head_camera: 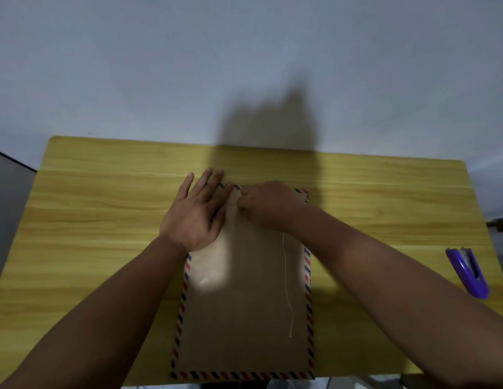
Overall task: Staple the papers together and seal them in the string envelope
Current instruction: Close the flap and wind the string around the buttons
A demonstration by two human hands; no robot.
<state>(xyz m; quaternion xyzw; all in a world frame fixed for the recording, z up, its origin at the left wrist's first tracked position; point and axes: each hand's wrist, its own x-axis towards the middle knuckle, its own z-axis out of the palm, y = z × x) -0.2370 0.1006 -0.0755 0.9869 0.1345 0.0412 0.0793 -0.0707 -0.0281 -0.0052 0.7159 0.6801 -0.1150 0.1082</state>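
The yellow wood-grain bench (104, 220) carries everything, and the string envelope (244, 318) lies lengthwise on it, its striped near edge close to the bench's near edge. No loose papers show anywhere around the envelope, so I judge they are already stapled and inside; sealing is the step in hand.

The left hand (194, 211) lies flat with fingers spread over the envelope's far-left corner, pinning the flap end down. The right hand (268, 204) sits just beside it at the middle of the envelope's far end, fingers curled together as if pinching something small, most likely the string at its button. The button itself is hidden under the fingers, so I cannot tell how far the winding has gone.

The purple stapler (469, 273) rests well apart from the envelope, off to its right near the bench edge.

The thin white string (287, 290) trails loose from under the right hand down the envelope's face, ending short of the near edge.

Risks from here: with so much string still slack, a loose wrap could slip off the button and let the flap lift. Easing the left hand's pressure early could let the envelope slide under the pull. A sharp tug might snap or tear out the thin string.
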